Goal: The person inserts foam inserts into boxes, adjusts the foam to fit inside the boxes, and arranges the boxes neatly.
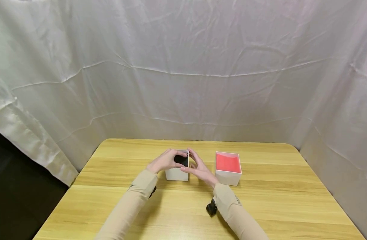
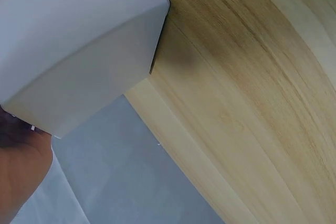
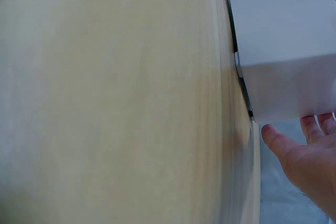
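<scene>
A white box [image 1: 177, 174] stands near the middle of the table, and its open top shows black inside. Whether that black is a lining or a separate object, I cannot tell. My left hand [image 1: 166, 160] reaches over the box from the left, with bent fingers and thumb at the black area; what they touch is unclear. At the right rim is my right hand [image 1: 199, 169], its thumb and fingers spread apart. The right wrist view shows that hand's thumb [image 3: 278, 140] beside the white wall. To the right stands a second white box [image 1: 227, 178] with a red inside [image 1: 228, 163].
Both boxes stand on a wooden table [image 1: 111, 200] with rounded far corners. A pale curtain [image 1: 183, 93] hangs behind the table and along its sides. A dark area [image 1: 18, 193] shows beyond the left edge. A black device [image 1: 211, 208] sits at my right wrist.
</scene>
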`<state>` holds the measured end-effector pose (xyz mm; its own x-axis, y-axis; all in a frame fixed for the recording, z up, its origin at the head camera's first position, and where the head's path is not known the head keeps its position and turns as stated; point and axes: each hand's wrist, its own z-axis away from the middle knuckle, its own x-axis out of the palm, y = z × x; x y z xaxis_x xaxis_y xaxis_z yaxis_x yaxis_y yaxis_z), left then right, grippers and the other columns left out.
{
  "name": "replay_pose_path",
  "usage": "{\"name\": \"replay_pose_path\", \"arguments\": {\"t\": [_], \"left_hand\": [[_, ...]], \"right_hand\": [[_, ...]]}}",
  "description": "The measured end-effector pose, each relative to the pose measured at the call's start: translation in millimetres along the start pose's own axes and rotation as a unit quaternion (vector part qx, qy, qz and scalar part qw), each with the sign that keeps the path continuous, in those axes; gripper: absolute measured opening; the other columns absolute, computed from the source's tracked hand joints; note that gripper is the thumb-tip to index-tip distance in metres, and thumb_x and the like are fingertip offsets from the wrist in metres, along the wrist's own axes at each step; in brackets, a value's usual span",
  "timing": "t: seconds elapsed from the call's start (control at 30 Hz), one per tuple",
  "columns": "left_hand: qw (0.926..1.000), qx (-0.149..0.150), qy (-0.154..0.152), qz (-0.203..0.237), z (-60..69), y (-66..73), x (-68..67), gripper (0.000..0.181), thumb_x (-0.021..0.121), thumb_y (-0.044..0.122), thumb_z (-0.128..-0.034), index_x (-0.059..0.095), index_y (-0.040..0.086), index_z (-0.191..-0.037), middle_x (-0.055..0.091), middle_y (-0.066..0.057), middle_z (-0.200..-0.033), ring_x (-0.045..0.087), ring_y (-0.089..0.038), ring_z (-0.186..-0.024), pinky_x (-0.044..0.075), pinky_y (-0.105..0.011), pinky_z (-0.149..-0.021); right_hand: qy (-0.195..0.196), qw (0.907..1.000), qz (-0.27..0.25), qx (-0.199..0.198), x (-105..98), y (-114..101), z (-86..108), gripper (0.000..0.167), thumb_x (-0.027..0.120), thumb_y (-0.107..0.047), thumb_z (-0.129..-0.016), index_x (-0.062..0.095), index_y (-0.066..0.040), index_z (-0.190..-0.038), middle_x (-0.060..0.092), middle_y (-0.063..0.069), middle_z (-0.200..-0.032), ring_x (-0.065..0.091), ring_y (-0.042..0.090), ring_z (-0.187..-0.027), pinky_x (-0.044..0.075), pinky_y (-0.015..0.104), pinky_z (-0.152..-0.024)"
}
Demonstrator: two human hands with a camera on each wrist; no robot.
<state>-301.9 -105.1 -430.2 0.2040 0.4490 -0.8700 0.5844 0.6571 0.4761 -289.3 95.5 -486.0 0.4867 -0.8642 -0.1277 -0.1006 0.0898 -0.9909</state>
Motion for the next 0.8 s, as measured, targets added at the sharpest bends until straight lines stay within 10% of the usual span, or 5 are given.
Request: {"name": "replay_pose_path", "arguments": {"t": [0.8], "left_hand": [[0.9999,0.004,0.002,0.017,6.1,-9.0,-10.2,0.043,0.081,0.015,-0.0852,0.069,0.001,-0.124,0.071,-0.016,-0.126,0.068,-0.027,-0.112,0.056,-0.043,-0.096]], "right_hand": [[0.002,1.0,-0.003,0.003,-0.7,1.0,-1.8,0.093,0.074,-0.018,-0.092,0.013,-0.023,-0.163,0.018,0.012,-0.169,0.016,0.035,-0.157,0.016,0.057,-0.126]]}}
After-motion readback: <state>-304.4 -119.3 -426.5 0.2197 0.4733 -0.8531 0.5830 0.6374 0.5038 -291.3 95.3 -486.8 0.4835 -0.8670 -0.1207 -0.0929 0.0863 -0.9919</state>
